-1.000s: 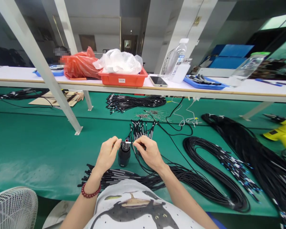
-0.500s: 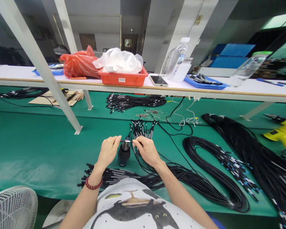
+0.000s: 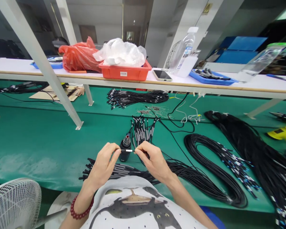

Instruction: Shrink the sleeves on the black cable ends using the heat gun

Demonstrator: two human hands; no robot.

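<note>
While pinching a white-banded black cable (image 3: 129, 150) with the left hand (image 3: 105, 162), grips it likewise with the right hand (image 3: 155, 160), near an upright heat gun (image 3: 125, 145).

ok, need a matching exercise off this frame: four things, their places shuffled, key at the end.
Things
1. black cable with a white band
2. black tool with a metal nozzle
3. phone
4. crumpled white plastic bag

Places
A. flat on the white shelf
B. in the red tray
C. pinched between the left hand and the right hand
D. upright on the green table

Pairs: 1-C, 2-D, 3-A, 4-B
</note>
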